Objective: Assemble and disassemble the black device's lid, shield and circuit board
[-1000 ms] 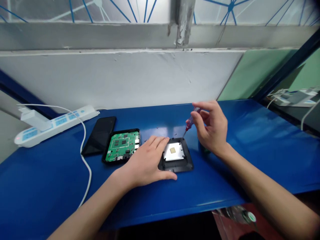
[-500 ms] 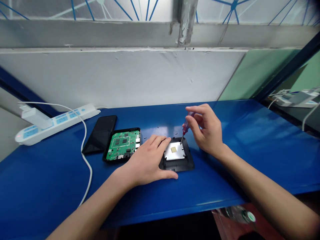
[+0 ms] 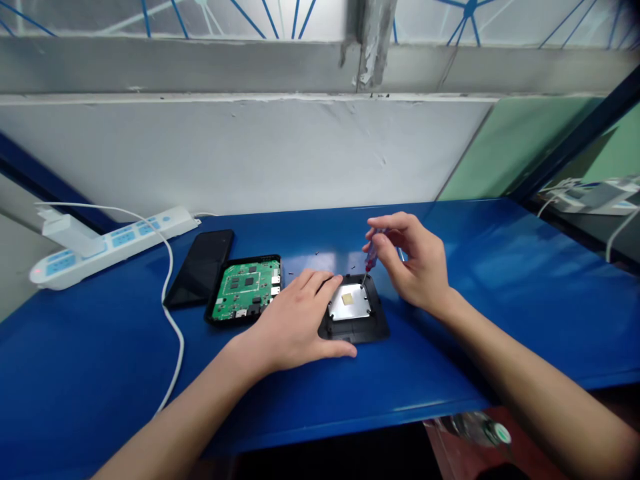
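Note:
My right hand (image 3: 417, 267) is closed round a small screwdriver (image 3: 371, 259) with a reddish see-through handle. Its tip meets the upper right corner of a silver metal plate (image 3: 356, 309), where a screw hole seems to be. That plate, with a tan square pad (image 3: 347, 299) at its middle, lies in a black plastic cover (image 3: 379, 327) on the table. Across the cover's left side my left hand (image 3: 295, 323) grips it, fingers at the upper left edge and thumb stretched along the lower edge. Beside that hand is a black case holding a green circuit board (image 3: 245, 290).
Several tiny dark screws (image 3: 353, 267) lie behind the cover on the blue table (image 3: 310, 407). At the left are a black phone (image 3: 200, 267), a white power strip (image 3: 125, 240) and a white cable (image 3: 173, 320). A plastic bottle (image 3: 480, 429) shows below the table edge.
My right hand's fingers have shifted slightly on the screwdriver handle, and the hand sits a little lower. My left hand and the cover have stayed in place.

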Demonstrator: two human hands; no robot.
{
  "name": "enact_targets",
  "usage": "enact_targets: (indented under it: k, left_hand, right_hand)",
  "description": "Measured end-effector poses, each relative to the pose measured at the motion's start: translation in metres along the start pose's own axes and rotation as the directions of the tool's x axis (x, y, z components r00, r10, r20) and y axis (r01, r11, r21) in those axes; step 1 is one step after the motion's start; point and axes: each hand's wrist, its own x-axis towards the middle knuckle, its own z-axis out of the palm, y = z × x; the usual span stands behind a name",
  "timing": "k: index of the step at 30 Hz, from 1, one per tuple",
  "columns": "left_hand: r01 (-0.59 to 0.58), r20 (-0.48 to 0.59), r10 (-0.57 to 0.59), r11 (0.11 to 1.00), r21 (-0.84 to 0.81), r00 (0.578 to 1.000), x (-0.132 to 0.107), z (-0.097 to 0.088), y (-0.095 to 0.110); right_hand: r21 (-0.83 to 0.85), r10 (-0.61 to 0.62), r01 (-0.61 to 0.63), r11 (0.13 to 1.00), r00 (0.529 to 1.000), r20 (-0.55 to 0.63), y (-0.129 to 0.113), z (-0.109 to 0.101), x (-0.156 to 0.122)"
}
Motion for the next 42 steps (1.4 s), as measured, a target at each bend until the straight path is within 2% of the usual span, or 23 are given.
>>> enact_targets:
  k: [11,20,26,28,32,37,42]
  left_hand:
    - [0.030,0.018,-0.029,0.999,-0.045,0.999,0.001,0.000,0.001]
    - [0.026,0.016,-0.025,0.998,-0.058,1.000,0.000,0.000,0.001]
    - [0.023,0.009,-0.022,0.999,-0.048,1.000,0.000,0.000,0.001]
    - [0.019,0.003,-0.019,0.999,-0.047,1.000,0.000,0.001,0.000]
    - [0.021,0.005,-0.021,0.999,-0.036,1.000,0.000,0.001,-0.001]
    - [0.019,0.009,-0.018,0.999,-0.047,1.000,-0.001,0.001,-0.001]
    - [0.019,0.016,-0.018,0.998,-0.054,1.000,-0.001,0.000,0.000]
  right_hand:
    - [0.031,0.061,-0.062,0.998,0.998,0.012,-0.004,0.000,0.003]
    - [-0.035,0.054,-0.054,0.998,0.998,-0.020,-0.005,-0.001,0.005]
    - [0.128,0.111,-0.129,0.983,0.984,0.142,-0.012,-0.002,0.003]
    - [0.135,0.116,-0.137,0.981,0.981,0.153,-0.013,-0.002,0.002]
    - [0.158,0.103,-0.116,0.981,0.991,0.087,-0.008,0.000,0.001]
    - [0.080,0.058,-0.054,0.995,0.998,-0.040,-0.003,0.003,0.004]
    - [0.162,0.133,-0.128,0.978,0.991,-0.022,-0.005,0.005,0.002]
